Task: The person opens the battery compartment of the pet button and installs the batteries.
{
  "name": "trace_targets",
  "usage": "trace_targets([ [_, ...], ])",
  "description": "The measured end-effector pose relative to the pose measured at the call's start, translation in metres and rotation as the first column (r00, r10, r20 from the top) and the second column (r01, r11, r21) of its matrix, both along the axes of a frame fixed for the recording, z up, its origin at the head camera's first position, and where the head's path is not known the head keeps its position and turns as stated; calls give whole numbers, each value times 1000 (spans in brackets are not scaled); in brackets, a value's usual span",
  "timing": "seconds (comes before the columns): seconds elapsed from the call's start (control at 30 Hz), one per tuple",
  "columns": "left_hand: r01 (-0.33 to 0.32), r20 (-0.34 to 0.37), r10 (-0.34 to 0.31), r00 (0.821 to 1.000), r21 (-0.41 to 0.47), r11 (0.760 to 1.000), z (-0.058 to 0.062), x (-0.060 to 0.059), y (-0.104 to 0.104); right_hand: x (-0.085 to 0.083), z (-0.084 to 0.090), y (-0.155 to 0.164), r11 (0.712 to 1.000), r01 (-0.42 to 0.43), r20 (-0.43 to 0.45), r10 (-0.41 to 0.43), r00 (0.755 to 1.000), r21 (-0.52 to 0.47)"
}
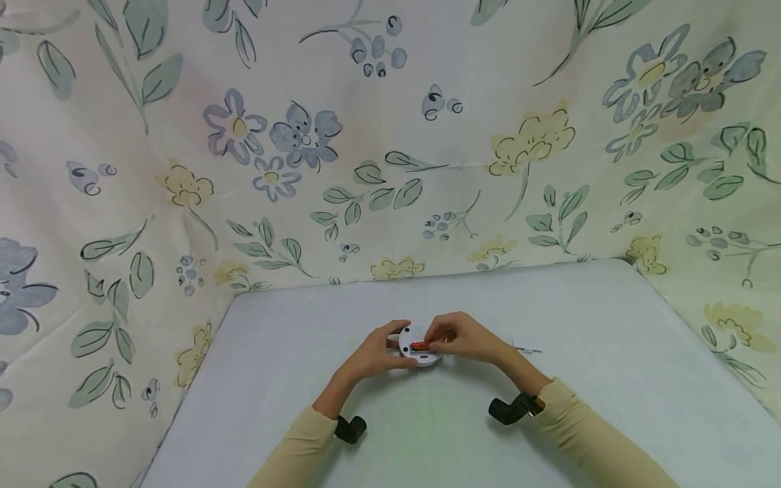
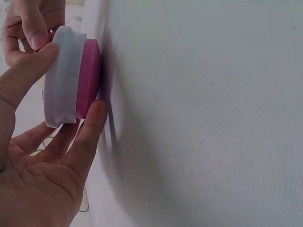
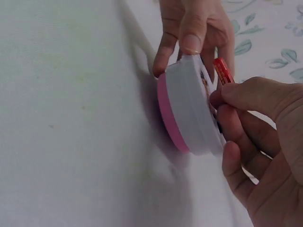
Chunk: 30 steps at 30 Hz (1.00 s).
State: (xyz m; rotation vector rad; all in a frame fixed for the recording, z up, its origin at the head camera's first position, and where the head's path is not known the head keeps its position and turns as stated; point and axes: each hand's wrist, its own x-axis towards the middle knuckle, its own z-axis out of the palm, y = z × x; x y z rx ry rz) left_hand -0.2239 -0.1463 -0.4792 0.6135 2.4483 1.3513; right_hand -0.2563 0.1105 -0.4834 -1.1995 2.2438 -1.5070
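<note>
A round white device with a pink part facing the table has a grid of small holes and an open battery compartment. My left hand grips its rim, thumb on one side and fingers on the other. Between the thumb and fingers of my right hand is a red battery, tilted over the compartment side. In the head view, red also shows at the compartment; whether a second battery sits inside is hard to tell.
To the right of the hands, a thin rod-like item lies on the white-covered table. Floral cloth hangs behind the table and along its sides. Each wrist wears a black camera mount.
</note>
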Motion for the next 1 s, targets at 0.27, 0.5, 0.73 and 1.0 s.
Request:
trace_targets([
  [0.27,3,12,-3,1000,28,1000,0,1,-1,6,1,-11,997,29,-79,-23,997,66],
  [0.5,3,13,-4,1000,32,999,1,0,-1,7,-1,-13,998,39,-140,-31,990,56],
  [0.73,18,-5,-18,1000,34,999,-1,-1,-1,7,-5,-13,999,40,-164,-34,986,34],
  [1.0,17,-9,-17,1000,32,999,-1,-1,-1,9,-5,-12,996,81,-179,-74,981,33],
])
